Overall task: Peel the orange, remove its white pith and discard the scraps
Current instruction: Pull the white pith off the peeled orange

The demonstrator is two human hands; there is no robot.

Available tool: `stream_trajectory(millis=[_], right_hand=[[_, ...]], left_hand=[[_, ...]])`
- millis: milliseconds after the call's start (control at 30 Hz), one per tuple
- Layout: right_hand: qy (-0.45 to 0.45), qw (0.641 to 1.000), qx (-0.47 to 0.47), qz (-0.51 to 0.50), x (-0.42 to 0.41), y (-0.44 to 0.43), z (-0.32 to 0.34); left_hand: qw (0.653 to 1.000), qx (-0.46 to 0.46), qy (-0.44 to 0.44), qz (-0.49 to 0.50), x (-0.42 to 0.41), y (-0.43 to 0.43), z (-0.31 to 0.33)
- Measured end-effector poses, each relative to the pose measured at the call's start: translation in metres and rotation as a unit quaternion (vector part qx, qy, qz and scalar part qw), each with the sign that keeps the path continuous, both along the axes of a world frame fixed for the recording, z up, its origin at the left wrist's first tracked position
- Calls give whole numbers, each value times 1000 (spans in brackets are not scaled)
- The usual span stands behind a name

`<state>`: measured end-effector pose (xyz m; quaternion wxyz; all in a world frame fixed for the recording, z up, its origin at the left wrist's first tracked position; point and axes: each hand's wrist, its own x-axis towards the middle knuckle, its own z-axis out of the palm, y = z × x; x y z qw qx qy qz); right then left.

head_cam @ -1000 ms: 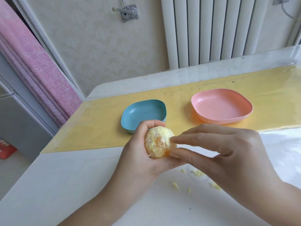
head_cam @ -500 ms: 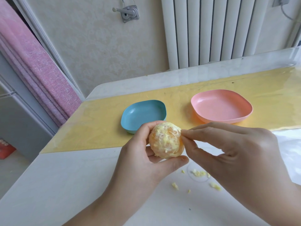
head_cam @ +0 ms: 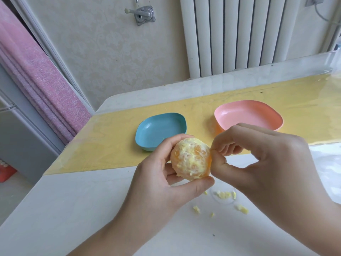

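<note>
My left hand (head_cam: 158, 183) grips a peeled orange (head_cam: 191, 158) above the white table, thumb under it and fingers curled over its top. Patches of pale pith still cling to the orange flesh. My right hand (head_cam: 262, 163) is at the orange's right side, thumb and curled fingertips pinching at its surface. Small yellowish pith scraps (head_cam: 226, 194) lie scattered on the table just below the hands.
A blue dish (head_cam: 145, 133) and a pink dish (head_cam: 273, 117) sit on the yellow mat (head_cam: 110, 141) behind the hands. The white table (head_cam: 73, 209) meets a wall with a radiator (head_cam: 239, 34); a pink curtain (head_cam: 36, 80) hangs at left.
The orange has been turned in my left hand and lifted slightly. My right hand's fingers have curled in and closed on the orange's right side.
</note>
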<state>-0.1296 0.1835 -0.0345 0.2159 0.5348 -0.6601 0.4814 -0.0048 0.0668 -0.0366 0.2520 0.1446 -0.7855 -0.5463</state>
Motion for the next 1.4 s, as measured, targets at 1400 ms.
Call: stream_trajectory(millis=[1400], right_hand=[[-223,947,20,231,-10,0,1]], left_hand=[[998,-56,27,22,4,-8,11]])
